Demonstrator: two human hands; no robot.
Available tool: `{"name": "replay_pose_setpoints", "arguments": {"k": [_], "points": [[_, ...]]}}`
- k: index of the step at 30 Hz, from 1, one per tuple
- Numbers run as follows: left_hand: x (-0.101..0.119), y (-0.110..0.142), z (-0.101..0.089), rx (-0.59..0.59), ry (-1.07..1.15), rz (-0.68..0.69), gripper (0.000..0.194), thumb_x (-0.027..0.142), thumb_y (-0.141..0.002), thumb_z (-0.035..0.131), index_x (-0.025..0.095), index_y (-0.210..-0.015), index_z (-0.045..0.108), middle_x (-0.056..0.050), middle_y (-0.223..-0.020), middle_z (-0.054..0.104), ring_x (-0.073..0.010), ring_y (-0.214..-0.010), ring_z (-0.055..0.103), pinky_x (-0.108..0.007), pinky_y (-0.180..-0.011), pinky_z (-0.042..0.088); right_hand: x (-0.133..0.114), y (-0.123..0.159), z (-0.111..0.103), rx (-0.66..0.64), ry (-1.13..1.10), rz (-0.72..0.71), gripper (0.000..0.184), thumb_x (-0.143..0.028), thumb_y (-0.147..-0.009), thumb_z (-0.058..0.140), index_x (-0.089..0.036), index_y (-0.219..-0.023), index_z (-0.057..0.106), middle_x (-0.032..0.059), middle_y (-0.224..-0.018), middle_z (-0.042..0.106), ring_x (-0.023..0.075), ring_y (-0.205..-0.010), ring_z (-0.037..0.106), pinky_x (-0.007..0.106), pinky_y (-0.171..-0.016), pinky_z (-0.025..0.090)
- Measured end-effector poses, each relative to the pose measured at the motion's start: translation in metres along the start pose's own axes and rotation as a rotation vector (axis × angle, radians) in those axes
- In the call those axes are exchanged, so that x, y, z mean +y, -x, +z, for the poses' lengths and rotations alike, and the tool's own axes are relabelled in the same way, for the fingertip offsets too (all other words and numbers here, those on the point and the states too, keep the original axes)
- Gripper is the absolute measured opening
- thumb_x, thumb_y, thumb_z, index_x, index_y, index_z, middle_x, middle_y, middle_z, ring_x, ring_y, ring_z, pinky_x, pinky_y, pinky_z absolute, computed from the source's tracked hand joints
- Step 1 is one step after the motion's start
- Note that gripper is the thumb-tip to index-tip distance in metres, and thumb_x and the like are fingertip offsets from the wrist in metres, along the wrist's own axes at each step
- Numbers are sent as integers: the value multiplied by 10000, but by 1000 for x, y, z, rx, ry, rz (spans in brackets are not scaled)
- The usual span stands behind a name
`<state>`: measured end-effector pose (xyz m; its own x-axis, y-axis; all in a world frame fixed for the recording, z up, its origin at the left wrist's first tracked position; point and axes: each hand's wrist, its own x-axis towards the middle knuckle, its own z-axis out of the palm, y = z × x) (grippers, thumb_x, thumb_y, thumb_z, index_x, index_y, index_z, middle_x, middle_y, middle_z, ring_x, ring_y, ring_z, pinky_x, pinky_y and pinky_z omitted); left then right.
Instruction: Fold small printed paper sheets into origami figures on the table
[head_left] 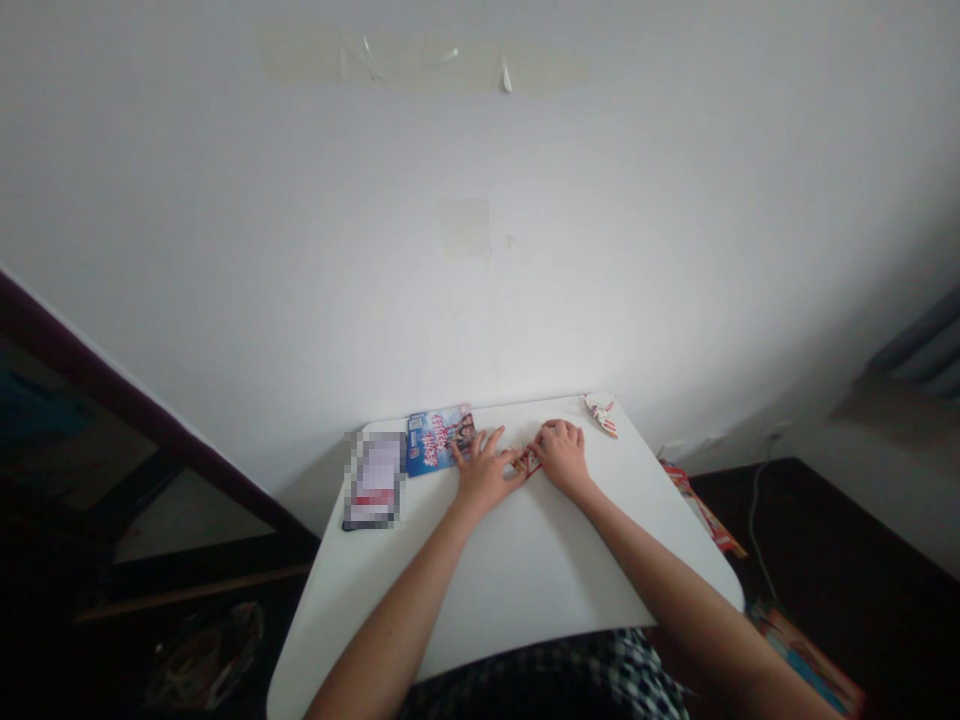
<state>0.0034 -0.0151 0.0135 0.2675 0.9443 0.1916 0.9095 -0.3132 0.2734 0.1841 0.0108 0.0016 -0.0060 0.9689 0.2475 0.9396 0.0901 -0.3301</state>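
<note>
A small red-and-white piece of folded paper [533, 463] lies on the white table between my hands, mostly covered by fingers. My left hand [486, 474] has its thumb and index finger closed at the paper's left side, while its other fingers spread toward a blue printed booklet [426, 448]. Over the paper's right side, my right hand [564, 456] bends its fingers down and grips it. Near the table's far right corner sits another folded paper piece [601, 414], white with red and orange marks, apart from both hands.
A blurred-out, phone-like flat object [375, 482] lies at the table's left edge. The white table [517, 590] stands against a pale wall [637, 250]. Printed papers [701, 510] and a cable [756, 515] are on the right. A dark-framed panel [150, 400] leans at left.
</note>
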Motion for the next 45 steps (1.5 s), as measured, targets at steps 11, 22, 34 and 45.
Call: {"name": "replay_pose_setpoints", "arguments": {"k": [11, 22, 34, 45], "points": [[-1, -2, 2, -28, -32, -49, 415, 643, -868, 630, 565, -1273, 673, 62, -1670, 374, -420, -1521, 294, -825, -1170, 44, 6, 1, 3, 69, -56, -21, 209, -333, -1002, 546, -237, -1066, 721, 110, -1263, 636, 302, -1244, 492, 508, -1135, 324], [-2, -1, 0, -32, -24, -38, 447, 674, -868, 618, 583, -1304, 640, 41, -1673, 372, -411, -1531, 281, -838, -1156, 33, 19, 2, 6, 155, -212, -3, 121, -295, -910, 689, -221, -904, 785, 102, -1134, 663, 277, -1159, 518, 385, -1041, 421], [1, -1, 0, -34, -9, -63, 434, 634, -860, 651, 591, -1292, 646, 55, -1679, 358, -423, -1542, 250, -828, -1165, 6, 15, -2, 3, 73, -173, 77, 105, -267, -879, 705, -251, -969, 757, 93, -1229, 617, 297, -1220, 486, 413, -1048, 391], [-1, -1, 1, -37, 2, -54, 440, 663, -860, 636, 600, -1295, 637, 49, -1684, 349, -427, -1564, 203, -838, -1149, -27, 17, 0, 4, 63, -159, 65, 187, -285, -982, 586, -261, -1026, 767, 88, -1249, 620, 289, -1229, 484, 414, -1060, 381]]}}
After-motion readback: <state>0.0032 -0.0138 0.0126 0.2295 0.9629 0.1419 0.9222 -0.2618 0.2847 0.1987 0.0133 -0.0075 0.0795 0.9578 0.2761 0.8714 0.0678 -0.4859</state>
